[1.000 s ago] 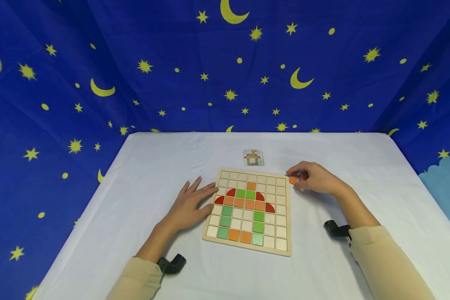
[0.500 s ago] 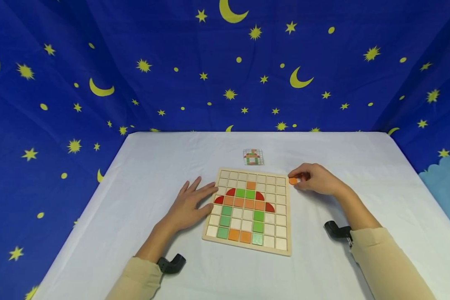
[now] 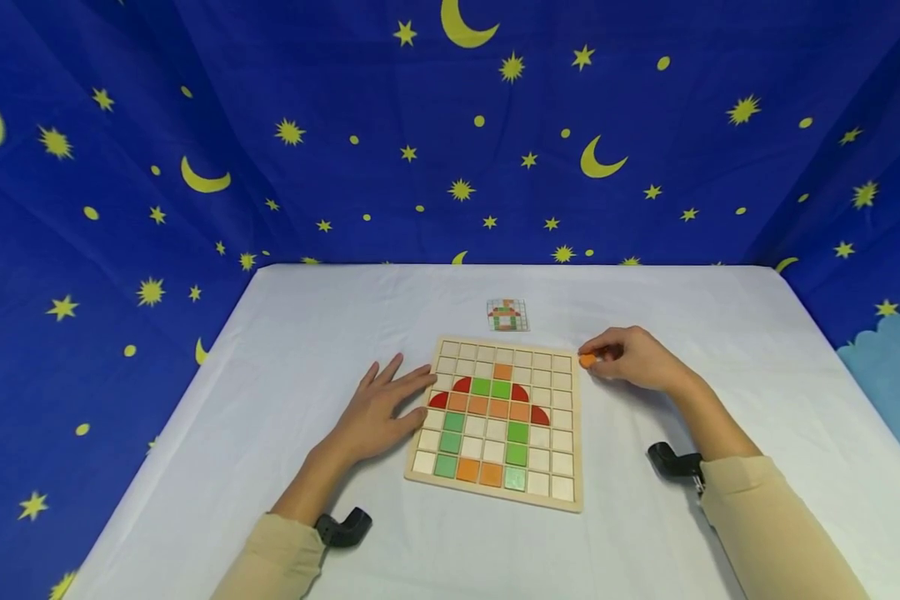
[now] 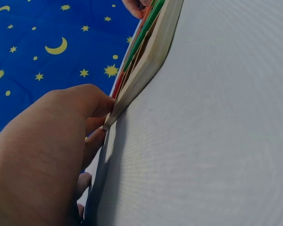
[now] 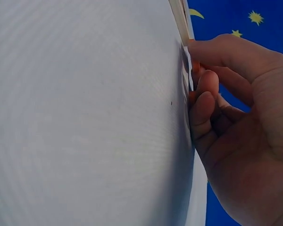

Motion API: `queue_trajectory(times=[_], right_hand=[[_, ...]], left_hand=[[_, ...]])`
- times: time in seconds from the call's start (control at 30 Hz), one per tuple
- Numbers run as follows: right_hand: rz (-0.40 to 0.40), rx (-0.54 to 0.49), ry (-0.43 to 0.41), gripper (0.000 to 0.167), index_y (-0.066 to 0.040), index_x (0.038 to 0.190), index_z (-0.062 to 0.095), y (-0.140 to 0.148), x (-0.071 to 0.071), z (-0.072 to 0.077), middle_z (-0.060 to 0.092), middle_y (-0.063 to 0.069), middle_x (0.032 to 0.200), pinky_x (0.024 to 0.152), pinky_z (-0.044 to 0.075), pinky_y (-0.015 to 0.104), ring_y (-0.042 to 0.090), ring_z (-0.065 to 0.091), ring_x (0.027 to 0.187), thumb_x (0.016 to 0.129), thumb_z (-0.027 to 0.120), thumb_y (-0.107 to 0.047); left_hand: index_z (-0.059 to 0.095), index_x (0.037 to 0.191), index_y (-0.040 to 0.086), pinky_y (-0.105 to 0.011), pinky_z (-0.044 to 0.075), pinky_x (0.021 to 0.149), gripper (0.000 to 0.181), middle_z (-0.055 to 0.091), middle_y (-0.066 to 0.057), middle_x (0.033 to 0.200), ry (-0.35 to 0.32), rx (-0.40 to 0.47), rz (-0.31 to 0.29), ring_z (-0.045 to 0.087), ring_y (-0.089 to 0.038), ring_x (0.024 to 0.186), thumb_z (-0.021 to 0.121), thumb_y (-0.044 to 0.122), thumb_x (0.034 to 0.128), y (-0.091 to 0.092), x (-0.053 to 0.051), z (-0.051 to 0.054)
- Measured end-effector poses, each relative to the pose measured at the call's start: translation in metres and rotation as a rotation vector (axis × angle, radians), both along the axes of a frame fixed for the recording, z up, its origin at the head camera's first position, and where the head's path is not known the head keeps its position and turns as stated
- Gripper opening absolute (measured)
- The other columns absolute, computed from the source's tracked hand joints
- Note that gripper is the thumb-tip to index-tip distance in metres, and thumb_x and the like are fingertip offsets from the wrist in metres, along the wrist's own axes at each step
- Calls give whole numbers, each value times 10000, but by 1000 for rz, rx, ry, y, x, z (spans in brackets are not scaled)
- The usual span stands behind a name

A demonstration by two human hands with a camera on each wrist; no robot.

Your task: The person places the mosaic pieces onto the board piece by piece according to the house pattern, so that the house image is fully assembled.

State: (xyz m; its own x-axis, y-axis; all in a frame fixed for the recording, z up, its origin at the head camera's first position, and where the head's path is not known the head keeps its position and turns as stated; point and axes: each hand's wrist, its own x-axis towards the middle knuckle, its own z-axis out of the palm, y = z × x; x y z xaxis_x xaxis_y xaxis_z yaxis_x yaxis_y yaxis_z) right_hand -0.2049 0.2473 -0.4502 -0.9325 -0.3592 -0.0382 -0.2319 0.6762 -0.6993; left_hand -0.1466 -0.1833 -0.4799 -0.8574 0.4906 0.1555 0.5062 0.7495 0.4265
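A square wooden grid board [image 3: 577,433] lies on the white table, its cells filled with a pattern of green, orange and red tiles [image 3: 520,392] among plain ones. My left hand [image 3: 375,417] rests at the board's left edge, fingers spread and fairly straight, the fingertips and thumb touching the rim. Just off the top right corner, my right hand [image 3: 633,360] pinches a small orange tile [image 3: 587,360] between thumb and fingers. In the right wrist view a second bit of orange [image 5: 192,96] shows lower among the fingers; its shape is mostly hidden.
A small pattern card [image 3: 507,315] with a similar picture lies behind the board. Blue cloth [image 3: 360,100] with yellow stars and moons hangs around the table [image 3: 330,317]. Black wrist camera mounts [image 3: 345,528] stick out from both sleeves.
My right fingers have turned the orange tile and drawn closer about it, with a slight shift right. A bluish bit seen by the fingertips at first no longer shows. The left hand stays put.
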Motion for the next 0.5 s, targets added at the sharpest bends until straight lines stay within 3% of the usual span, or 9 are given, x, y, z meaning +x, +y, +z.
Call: queue_trajectory(times=[0.5], right_hand=[[-8, -28, -11, 283, -69, 1102, 713, -3, -1, 5, 625, 62, 875, 562, 402, 262, 215, 480, 717, 820, 727, -61]], left_hand=[[504, 1412, 290, -509, 35, 1141, 488, 386, 125, 1482, 5, 3, -8, 149, -265, 1440, 544, 421, 944, -1, -1, 0]])
